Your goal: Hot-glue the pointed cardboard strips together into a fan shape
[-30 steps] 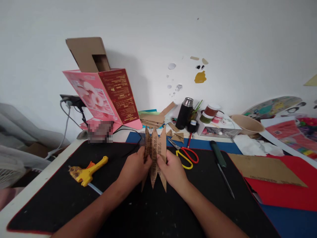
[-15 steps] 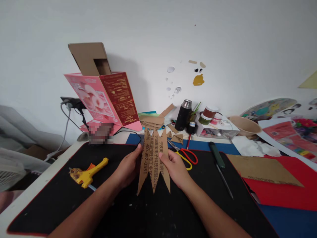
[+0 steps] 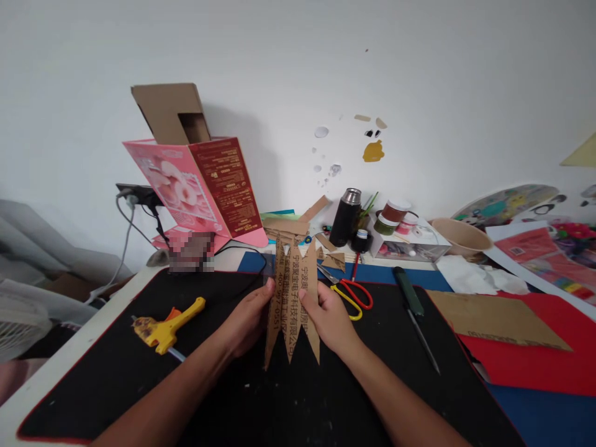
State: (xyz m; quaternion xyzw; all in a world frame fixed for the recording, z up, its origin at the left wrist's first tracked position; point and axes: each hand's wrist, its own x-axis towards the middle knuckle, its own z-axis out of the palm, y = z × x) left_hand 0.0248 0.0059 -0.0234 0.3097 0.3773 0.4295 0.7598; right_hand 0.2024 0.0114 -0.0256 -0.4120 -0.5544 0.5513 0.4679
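A brown cardboard piece (image 3: 292,304) with printed characters and pointed ends at top and bottom is held upright over the black mat (image 3: 279,410). My left hand (image 3: 249,316) grips its left edge, thumb on the front and fingers hidden behind. On the right side my right hand (image 3: 330,313) pinches it, its thumb pressed on the printed face. The left strip is angled back from the rest. Just beyond my right hand lie scissors (image 3: 356,295) with red and yellow handles. A yellow glue gun (image 3: 167,326) rests left of my left forearm.
A green-handled craft knife (image 3: 410,295) lies on the mat's right. Beyond it are a cardboard sheet (image 3: 498,320) and red sheet (image 3: 549,366). A black thermos (image 3: 345,217), paint jars (image 3: 395,211) and cardboard scraps (image 3: 288,225) stand or lie at the back. A pink box (image 3: 177,180) leans back left.
The left strip of the cardboard has turned edgewise, looking narrower, and my left hand has shifted slightly right with it. My right hand keeps nearly the same place.
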